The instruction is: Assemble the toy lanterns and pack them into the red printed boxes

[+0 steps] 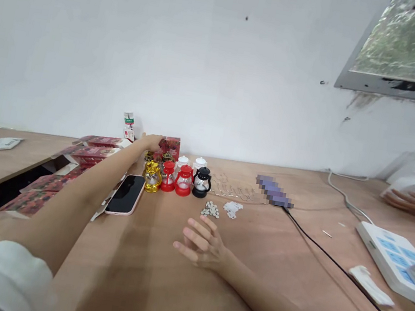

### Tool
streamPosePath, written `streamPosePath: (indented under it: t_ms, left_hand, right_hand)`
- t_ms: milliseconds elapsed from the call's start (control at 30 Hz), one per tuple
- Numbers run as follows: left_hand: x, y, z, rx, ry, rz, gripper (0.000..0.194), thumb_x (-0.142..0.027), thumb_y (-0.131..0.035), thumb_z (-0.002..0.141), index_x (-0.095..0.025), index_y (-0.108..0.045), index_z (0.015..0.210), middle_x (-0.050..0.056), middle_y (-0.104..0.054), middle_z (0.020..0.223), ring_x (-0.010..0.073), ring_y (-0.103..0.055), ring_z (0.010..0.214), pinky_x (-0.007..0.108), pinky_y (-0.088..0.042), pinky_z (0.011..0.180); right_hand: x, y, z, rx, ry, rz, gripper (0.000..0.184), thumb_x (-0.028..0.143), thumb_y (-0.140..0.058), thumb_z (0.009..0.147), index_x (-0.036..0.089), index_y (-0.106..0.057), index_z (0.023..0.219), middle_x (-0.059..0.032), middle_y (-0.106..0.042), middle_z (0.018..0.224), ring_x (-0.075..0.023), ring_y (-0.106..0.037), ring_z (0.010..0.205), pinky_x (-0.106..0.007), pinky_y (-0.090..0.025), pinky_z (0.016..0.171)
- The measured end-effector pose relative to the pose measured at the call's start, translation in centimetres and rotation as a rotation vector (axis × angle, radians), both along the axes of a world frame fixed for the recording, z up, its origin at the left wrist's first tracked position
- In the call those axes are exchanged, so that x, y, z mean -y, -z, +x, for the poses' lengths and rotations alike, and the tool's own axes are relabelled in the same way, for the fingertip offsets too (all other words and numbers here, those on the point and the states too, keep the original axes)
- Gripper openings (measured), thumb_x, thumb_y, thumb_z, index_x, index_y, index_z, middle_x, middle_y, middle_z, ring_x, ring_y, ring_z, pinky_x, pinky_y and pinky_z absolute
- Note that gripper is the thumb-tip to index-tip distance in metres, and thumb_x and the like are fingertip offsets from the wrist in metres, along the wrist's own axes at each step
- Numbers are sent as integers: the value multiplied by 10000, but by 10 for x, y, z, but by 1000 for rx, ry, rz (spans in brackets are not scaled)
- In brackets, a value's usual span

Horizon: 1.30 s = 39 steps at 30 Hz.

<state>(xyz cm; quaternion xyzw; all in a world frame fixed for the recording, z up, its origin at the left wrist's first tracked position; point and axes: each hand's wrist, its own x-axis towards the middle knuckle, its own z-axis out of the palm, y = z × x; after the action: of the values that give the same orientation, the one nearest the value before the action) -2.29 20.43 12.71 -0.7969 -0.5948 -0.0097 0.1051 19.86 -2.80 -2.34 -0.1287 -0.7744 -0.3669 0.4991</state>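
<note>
My left hand (151, 142) is stretched far forward, its fingers closed at the left end of a small red patterned box (172, 146) by the wall; the fingertips are hard to make out. In front of that box stand miniature lanterns: a gold one (152, 176), two red ones (184, 180), a black one (202, 182), and white ones (200, 163) behind. My right hand (203, 243) hovers over or rests on the table, fingers loosely bent and apart, holding nothing. Just beyond it lie a pile of small round pieces (210, 209) and some white pieces (232, 209).
A phone (126, 194) lies beside my left forearm, with more red boxes (96, 154) to its left. Thin wire pieces (234, 190) lie behind the piles. A black cable (337, 259) crosses toward a white power strip (389, 257). Another person's hand (414, 205) is at the right.
</note>
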Motion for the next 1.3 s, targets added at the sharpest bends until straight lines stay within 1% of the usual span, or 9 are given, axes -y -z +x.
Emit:
streamPosePath:
  t_ms: [133, 367, 500, 600, 667, 767, 933, 1100, 1300]
  left_hand:
    - [-5, -5, 10, -36, -40, 21, 498, -301, -604, 710, -157, -522, 1179, 152, -598, 1174, 314, -509, 1125, 397, -393, 911]
    - [8, -22, 13, -48, -30, 133, 658, -331, -732, 620, -75, -472, 1169, 201, -592, 1147, 368, -422, 1173, 488, -265, 978]
    - [26, -52, 6, 175, 12, 364, 646, -373, -668, 706, -41, -428, 1205, 214, -504, 1236, 366, -422, 1176, 539, -228, 1006]
    - [56, -77, -1, 574, 130, 594, 712, -457, -666, 701, -38, -417, 1220, 125, -437, 1291, 257, -470, 1118, 416, -335, 1000]
    - [88, -81, -4, 768, 174, 724, 726, -465, -716, 658, -82, -446, 1213, 66, -439, 1268, 191, -508, 1019, 351, -413, 928]
    - [146, -56, -6, 1051, 263, 745, 563, -487, -696, 692, -192, -531, 1141, 17, -527, 1139, 182, -534, 977, 322, -460, 835]
    - [219, 35, 5, 1506, 204, 311, 546, -497, -729, 597, -204, -579, 1032, 4, -595, 826, 170, -592, 764, 280, -493, 634]
    - [220, 98, 18, 1749, -5, 38, 561, -508, -749, 529, -171, -603, 952, 3, -606, 773, 156, -586, 708, 259, -479, 622]
    - [221, 115, 23, 1777, -51, -31, 561, -528, -751, 517, -182, -588, 928, 24, -633, 848, 186, -606, 806, 288, -485, 710]
  right_hand:
    - [-2, 3, 0, -5, 25, -3, 376, 45, -566, 732, 312, -552, 996, 2, -449, 1210, -148, -406, 1257, -363, -393, 1054]
    - [-4, 11, 2, -7, 115, -54, 429, 82, -516, 781, 391, -518, 1079, 24, -536, 1126, -129, -507, 1162, -360, -427, 1016]
    - [-6, 10, 6, 43, 49, -377, 438, 97, -450, 785, 308, -477, 1168, -51, -572, 1107, -189, -560, 1082, -398, -461, 935]
    - [-6, 5, 7, 89, -24, -702, 377, 96, -410, 785, 209, -479, 1138, -100, -590, 1060, -191, -597, 937, -336, -514, 787]
    - [-5, 3, 6, 75, -45, -851, 335, 89, -398, 789, 201, -484, 1093, -89, -602, 1012, -176, -608, 855, -296, -522, 715]
    - [-7, 4, 4, -22, -49, -1016, 302, 80, -409, 778, 212, -488, 1038, -55, -626, 918, -167, -623, 771, -289, -524, 678]
    - [-21, 16, 5, -297, -15, -1202, 224, 86, -430, 741, 213, -508, 908, -44, -644, 861, -185, -647, 789, -351, -534, 730]
    - [-33, 23, 9, -570, -91, -1293, 219, 116, -393, 748, 215, -518, 897, -67, -660, 908, -216, -640, 913, -451, -509, 850]
    - [-27, 16, 11, -799, -521, -1416, 319, 304, -316, 890, 238, -456, 1168, -87, -583, 1177, -177, -617, 985, -392, -548, 822]
